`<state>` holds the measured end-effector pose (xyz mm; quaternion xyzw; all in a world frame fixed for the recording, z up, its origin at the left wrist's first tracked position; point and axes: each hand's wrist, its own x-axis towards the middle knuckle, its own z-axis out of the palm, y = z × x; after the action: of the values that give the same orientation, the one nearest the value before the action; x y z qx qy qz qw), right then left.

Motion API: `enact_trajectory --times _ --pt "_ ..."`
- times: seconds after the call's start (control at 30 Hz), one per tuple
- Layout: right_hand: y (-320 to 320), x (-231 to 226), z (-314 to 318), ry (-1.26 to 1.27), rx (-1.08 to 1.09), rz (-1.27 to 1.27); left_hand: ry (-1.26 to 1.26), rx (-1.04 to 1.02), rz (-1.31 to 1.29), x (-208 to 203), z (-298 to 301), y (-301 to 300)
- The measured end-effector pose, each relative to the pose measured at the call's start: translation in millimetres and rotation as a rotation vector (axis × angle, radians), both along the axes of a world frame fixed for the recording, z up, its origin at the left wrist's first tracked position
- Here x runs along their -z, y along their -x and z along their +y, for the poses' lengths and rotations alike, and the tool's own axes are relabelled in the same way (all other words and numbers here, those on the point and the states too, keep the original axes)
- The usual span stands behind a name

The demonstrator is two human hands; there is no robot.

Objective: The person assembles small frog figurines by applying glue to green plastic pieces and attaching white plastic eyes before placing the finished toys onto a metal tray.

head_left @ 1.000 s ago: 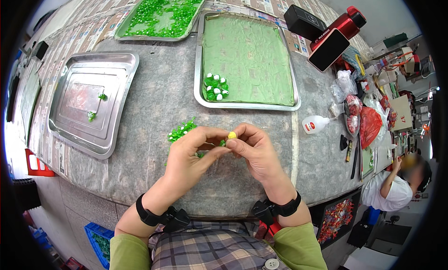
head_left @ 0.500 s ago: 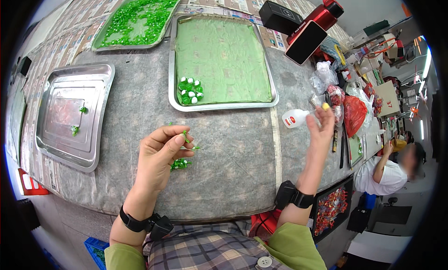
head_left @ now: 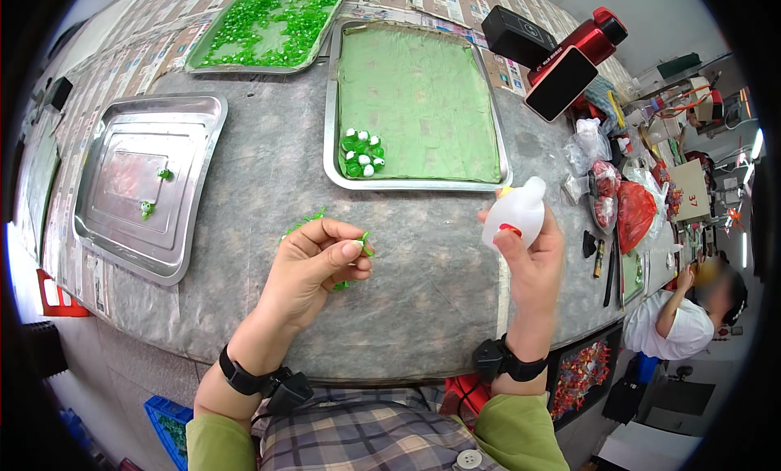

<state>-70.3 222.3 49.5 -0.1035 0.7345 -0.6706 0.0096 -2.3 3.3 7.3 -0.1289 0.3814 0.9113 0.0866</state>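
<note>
Newly raised, the white bottle [head_left: 521,211] slants, narrow end away-right, in right fingers [head_left: 514,248], left fingers [head_left: 342,252] pinching a green piece [head_left: 366,245].

On my remote feed, I saw a dark-screened phone [head_left: 561,84] by a red flask [head_left: 594,40], a black box [head_left: 516,37] alongside, a red plastic bag [head_left: 634,216], and a white-shirted person [head_left: 663,326] beyond.
</note>
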Motion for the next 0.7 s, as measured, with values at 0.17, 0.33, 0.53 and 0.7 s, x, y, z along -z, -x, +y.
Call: enact_trajectory --times 0.17,0.33,0.53,0.7 --pt "-15 -13 -25 0.176 0.026 0.214 -0.066 -0.003 0.000 3 0 0" --pt "-18 -14 -41 0.251 0.099 0.276 -0.080 0.006 0.015 5 -2 -1" --pt "-20 -10 -39 -0.033 0.006 0.475 -0.079 0.001 -0.003 4 -1 0" --pt "-19 -11 -38 -0.108 -0.018 0.491 -0.079 -0.001 -0.005 4 0 0"
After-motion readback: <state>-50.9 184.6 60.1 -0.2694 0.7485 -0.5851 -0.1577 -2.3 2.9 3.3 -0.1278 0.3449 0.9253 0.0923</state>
